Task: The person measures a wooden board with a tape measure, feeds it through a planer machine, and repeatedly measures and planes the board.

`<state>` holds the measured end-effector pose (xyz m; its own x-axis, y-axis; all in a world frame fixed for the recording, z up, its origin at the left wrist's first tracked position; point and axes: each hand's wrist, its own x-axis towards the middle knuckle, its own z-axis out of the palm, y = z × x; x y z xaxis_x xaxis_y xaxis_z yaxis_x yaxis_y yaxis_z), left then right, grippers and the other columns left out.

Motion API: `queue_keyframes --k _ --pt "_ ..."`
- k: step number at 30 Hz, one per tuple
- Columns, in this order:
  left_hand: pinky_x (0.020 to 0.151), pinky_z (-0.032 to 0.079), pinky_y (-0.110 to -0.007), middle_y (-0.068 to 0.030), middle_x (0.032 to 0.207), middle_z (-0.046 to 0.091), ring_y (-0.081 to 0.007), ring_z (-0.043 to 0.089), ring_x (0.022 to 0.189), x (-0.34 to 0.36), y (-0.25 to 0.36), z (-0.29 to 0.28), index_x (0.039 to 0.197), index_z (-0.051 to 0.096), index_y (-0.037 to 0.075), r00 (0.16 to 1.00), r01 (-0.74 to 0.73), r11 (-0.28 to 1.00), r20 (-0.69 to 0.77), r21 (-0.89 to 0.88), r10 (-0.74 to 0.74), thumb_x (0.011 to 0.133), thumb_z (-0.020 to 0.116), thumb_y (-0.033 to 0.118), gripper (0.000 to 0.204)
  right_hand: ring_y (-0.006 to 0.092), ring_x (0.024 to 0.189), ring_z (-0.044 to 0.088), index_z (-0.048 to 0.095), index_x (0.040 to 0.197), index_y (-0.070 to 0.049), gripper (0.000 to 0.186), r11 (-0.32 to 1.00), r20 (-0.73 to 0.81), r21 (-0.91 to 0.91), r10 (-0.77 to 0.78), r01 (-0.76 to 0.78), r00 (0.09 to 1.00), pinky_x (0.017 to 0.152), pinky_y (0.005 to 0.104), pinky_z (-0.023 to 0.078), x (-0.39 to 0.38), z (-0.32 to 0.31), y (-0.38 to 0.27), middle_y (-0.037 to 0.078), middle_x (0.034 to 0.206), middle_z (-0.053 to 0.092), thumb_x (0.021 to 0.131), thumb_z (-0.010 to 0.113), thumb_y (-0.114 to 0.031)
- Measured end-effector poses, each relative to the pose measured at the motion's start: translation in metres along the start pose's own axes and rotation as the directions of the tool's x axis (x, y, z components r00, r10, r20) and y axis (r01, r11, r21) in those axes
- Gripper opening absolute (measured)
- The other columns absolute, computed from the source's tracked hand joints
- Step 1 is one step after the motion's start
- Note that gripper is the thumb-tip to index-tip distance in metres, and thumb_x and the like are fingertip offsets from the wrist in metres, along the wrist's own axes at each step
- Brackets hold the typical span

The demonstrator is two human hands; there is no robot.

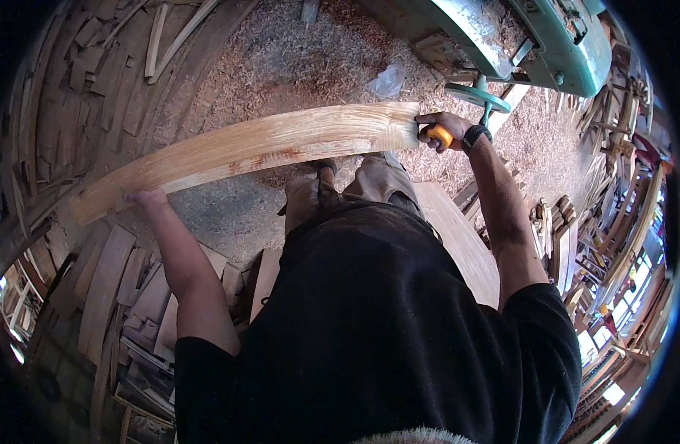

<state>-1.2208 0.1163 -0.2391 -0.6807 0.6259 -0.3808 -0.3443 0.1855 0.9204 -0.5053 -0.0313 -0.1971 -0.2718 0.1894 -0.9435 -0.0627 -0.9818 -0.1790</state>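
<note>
A long pale wooden plank [281, 143] lies crosswise in front of my body, above the floor. My left hand [147, 198] grips its near edge toward the left end; the fingers are partly hidden by the wood. At the plank's right end is my right hand [443, 132], closed around a yellow tape measure [440, 135]. The thumb side of that hand is right beside the end of the wood. No drawn-out blade can be made out. A dark watch [476, 138] sits on my right wrist.
A green machine [569, 52] with a handwheel [476, 97] stands at the far right. Wood shavings [281, 63] cover the floor. Stacked offcuts [118, 288] line the left side. A wide board [458, 237] lies beside my right leg, with more timber farther right.
</note>
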Motion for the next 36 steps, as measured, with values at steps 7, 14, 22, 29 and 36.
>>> queue_keyframes --k 7,14,22,29,36 --pt "0.109 0.039 -0.052 -0.0132 0.142 0.049 -0.0326 0.05 0.127 0.02 0.008 0.003 0.142 0.043 0.008 0.989 -0.009 0.993 0.146 -0.116 0.026 0.099 0.022 0.061 0.072 0.0107 0.051 0.052 0.059 0.093 -0.012 0.029 0.997 -0.022 -0.07 -0.025 0.024 0.999 0.04 0.025 0.039 -0.012 0.006 0.003 0.002 0.067 0.058 0.093 0.06 -0.042" --pt "0.104 0.044 -0.049 -0.014 0.135 0.054 -0.0307 0.055 0.12 0.007 0.013 0.008 0.137 0.046 0.003 0.999 -0.034 0.983 -0.018 -0.182 0.031 0.099 0.028 0.06 0.072 0.0136 0.047 0.053 0.058 0.088 -0.007 0.038 0.989 -0.044 -0.13 -0.074 0.068 0.996 0.041 0.0264 0.042 0.015 0.002 0.008 0.005 0.064 0.058 0.097 0.054 -0.043" --pt "0.099 0.049 -0.047 -0.0149 0.129 0.058 -0.0301 0.059 0.113 0.032 -0.019 0.003 0.132 0.05 -0.002 0.98 -0.114 0.914 -0.195 -0.389 0.039 0.098 0.04 0.058 0.069 0.0141 0.05 0.051 0.059 0.088 -0.012 0.042 0.999 -0.086 -0.042 0.014 -0.018 0.996 0.042 0.0287 0.04 0.028 -0.012 0.02 0.002 0.065 0.057 0.093 0.055 -0.053" --pt "0.087 0.055 -0.04 -0.0186 0.117 0.064 -0.0277 0.065 0.1 0.004 -0.024 0.008 0.116 0.057 -0.008 0.921 -0.184 0.9 -0.388 -0.396 0.018 0.091 0.062 0.051 0.065 0.0142 0.048 0.048 0.054 0.087 -0.02 0.033 0.993 -0.088 -0.03 0.11 -0.113 0.99 0.04 0.0285 0.035 0.044 -0.02 0.03 0.001 0.063 0.055 0.091 0.06 -0.052" --pt "0.093 0.053 -0.04 -0.0149 0.127 0.06 -0.0283 0.064 0.108 -0.028 0.001 0.022 0.129 0.049 -0.004 0.923 -0.172 0.951 -0.381 -0.258 0.063 0.088 0.061 0.058 0.075 0.014 0.045 0.044 0.055 0.092 -0.021 0.035 0.995 -0.089 -0.037 0.094 -0.097 0.992 0.039 0.0291 0.035 0.049 -0.029 0.043 0.001 0.061 0.053 0.085 0.068 -0.053"
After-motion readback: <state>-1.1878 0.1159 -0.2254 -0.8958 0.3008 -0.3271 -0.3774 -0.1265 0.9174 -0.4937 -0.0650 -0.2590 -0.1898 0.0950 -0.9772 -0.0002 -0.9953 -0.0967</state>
